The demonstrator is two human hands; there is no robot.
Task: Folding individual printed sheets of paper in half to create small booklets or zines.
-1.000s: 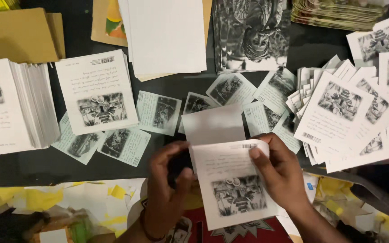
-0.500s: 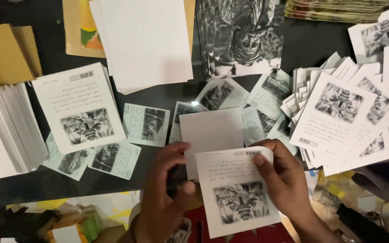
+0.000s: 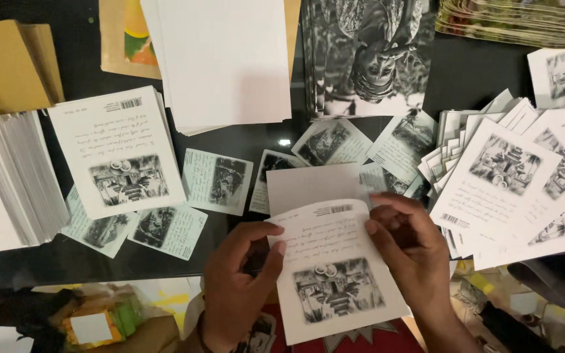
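The left hand (image 3: 240, 287) pinches the left edge of a printed sheet (image 3: 335, 274), thumb on top and fingers curled under it. The right hand (image 3: 410, 252) grips the sheet's upper right corner between thumb and forefinger, and that top edge curls upward, so the sheet is partly bent over, not yet creased flat. The sheet carries lines of script, a barcode near its top and a black-and-white picture in its lower half; it sits at the near edge of the dark desk (image 3: 80, 261), just in front of the person.

Directly behind it lies a blank white sheet (image 3: 312, 186), partly covered by the held one. Around that, small folded leaflets (image 3: 216, 181) with the same kind of picture are scattered flat on the desk; more lie to the left under a flat printed card (image 3: 116, 153). To the right, a fanned heap of printed sheets (image 3: 498, 176) overlaps itself loosely. On the far left stands a thick stack of sheets (image 3: 8, 183) seen edge-on, with brown envelopes (image 3: 8, 65) behind it. A pile of plain white paper (image 3: 223, 59) and a large black-and-white photograph (image 3: 371, 52) lie at the back.

Judging by the layout, several small leaflets are already folded, while large piles appear to remain unfolded.
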